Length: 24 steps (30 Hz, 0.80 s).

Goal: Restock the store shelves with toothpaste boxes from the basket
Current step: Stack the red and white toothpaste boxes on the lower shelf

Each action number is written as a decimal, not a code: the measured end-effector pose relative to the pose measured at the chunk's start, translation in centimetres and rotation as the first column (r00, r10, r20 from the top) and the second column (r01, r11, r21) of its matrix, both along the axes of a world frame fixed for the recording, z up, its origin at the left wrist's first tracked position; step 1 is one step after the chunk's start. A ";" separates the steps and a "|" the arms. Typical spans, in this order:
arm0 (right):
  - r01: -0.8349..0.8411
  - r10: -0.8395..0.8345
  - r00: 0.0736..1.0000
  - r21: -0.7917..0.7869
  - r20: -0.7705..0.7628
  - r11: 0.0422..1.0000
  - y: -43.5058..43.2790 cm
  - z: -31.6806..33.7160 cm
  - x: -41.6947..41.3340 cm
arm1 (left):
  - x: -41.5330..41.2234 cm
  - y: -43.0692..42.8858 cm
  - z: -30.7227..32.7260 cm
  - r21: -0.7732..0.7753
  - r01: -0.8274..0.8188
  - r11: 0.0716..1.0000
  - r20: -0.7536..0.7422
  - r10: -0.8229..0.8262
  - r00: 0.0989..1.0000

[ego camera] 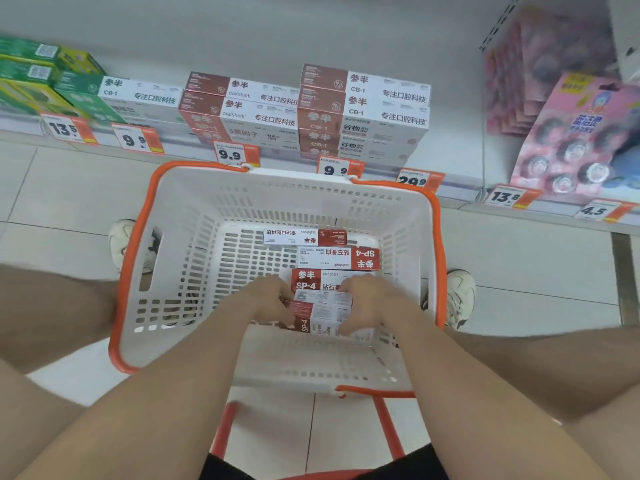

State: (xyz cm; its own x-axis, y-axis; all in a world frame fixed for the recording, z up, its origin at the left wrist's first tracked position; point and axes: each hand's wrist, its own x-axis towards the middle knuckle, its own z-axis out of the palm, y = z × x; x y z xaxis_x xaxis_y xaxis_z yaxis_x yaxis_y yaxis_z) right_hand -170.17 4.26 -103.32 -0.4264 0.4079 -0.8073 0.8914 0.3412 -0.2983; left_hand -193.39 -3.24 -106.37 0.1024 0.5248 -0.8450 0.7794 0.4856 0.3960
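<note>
Gripping stacked toothpaste boxes [323, 315], left hand [272, 299] and right hand [370, 301] share the basket [180, 209] with three other boxes [337, 258].

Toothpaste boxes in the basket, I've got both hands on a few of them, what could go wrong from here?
1. The left hand and right hand seem to hold the stacked boxes only by their ends, so one may slip out on lifting.
2. These read SP-4, while the nearest shelf stacks read SP-1 and CB-1, so they could end up in the wrong row.
</note>
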 end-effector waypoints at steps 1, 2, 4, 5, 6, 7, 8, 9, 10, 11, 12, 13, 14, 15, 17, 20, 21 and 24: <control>0.080 -0.080 0.997 -0.058 -0.001 0.995 0.7 0.6 -0.1 | -0.7 0.5 0.8 -0.026 -0.085 0.996 0.045 0.086 0.995; 0.162 -0.164 0.986 -0.096 -0.009 0.982 1.3 1.3 -0.3 | -1.4 1.0 1.7 -0.042 -0.185 0.982 0.091 0.188 0.978; 0.300 -0.311 0.949 -0.148 -0.054 0.942 2.4 2.8 -0.2 | -2.2 1.9 3.7 -0.095 -0.415 0.905 0.221 0.426 0.877; 0.348 -0.368 0.926 -0.190 -0.085 0.918 2.7 3.5 -0.1 | -2.3 2.3 4.7 -0.140 -0.519 0.843 0.296 0.535 0.791; 0.393 -0.427 0.897 -0.236 -0.115 0.889 3.0 4.1 0.2 | -2.2 2.7 6.0 -0.174 -0.596 0.784 0.365 0.613 0.700; 0.450 -0.504 0.851 -0.293 -0.145 0.844 3.2 5.0 0.4 | -2.0 3.0 7.2 -0.189 -0.650 0.736 0.419 0.659 0.625; 0.509 -0.591 0.786 -0.355 -0.180 0.785 3.2 5.7 0.7 | -1.8 3.2 8.4 -0.194 -0.695 0.692 0.465 0.689 0.556; 0.561 -0.672 0.708 -0.403 -0.220 0.723 3.2 6.6 0.8 | -1.6 3.4 9.5 -0.200 -0.740 0.643 0.507 0.714 0.483; 0.607 -0.734 0.631 -0.429 -0.253 0.669 3.3 7.5 1.0 | -1.4 3.5 10.6 -0.210 -0.783 0.585 0.547 0.734 0.402; 0.648 -0.778 0.561 -0.434 -0.284 0.626 3.3 8.3 1.0 | -1.4 3.6 11.4 -0.213 -0.822 0.528 0.579 0.746 0.329; 0.680 -0.799 0.507 -0.420 -0.323 0.601 3.4 9.2 1.0 | -1.3 3.6 12.4 -0.202 -0.851 0.484 0.606 0.745 0.280; 0.712 -0.813 0.452 -0.401 -0.367 0.577 3.5 10.1 0.9 | -1.3 3.7 13.3 -0.173 -0.873 0.457 0.624 0.736 0.261; 0.742 -0.825 0.389 -0.391 -0.411 0.545 3.7 10.8 1.0 | -1.3 3.8 14.1 -0.133 -0.889 0.439 0.636 0.726 0.263; 0.763 -0.828 0.333 -0.388 -0.450 0.518 3.9 11.5 1.2 | -1.2 4.0 15.0 -0.082 -0.902 0.425 0.644 0.713 0.277; 0.759 -0.823 0.253 -0.422 -0.509 0.495 4.3 12.9 1.6 | -1.0 4.4 16.8 0.028 -0.921 0.389 0.643 0.698 0.314; 0.749 -0.817 0.209 -0.448 -0.538 0.487 4.5 15.1 2.0 | -0.8 4.9 19.0 0.183 -0.926 0.330 0.608 0.702 0.371; 0.756 -0.828 0.187 -0.461 -0.529 0.465 4.5 15.5 2.0 | -0.6 5.0 19.6 0.225 -0.919 0.324 0.589 0.706 0.393; 0.786 -0.791 0.214 -0.380 -0.573 0.487 3.9 16.3 1.6 | -0.2 4.9 20.8 0.252 -0.899 0.358 0.559 0.704 0.437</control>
State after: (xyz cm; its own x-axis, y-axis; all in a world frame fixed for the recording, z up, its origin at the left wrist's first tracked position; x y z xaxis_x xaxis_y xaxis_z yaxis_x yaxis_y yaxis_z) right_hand -168.59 8.18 -87.04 -0.2383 0.8345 -0.4969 0.2857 -0.4287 -0.8571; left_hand -193.59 1.69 -85.59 -0.4083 0.7779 -0.4777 -0.1047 0.4800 0.8710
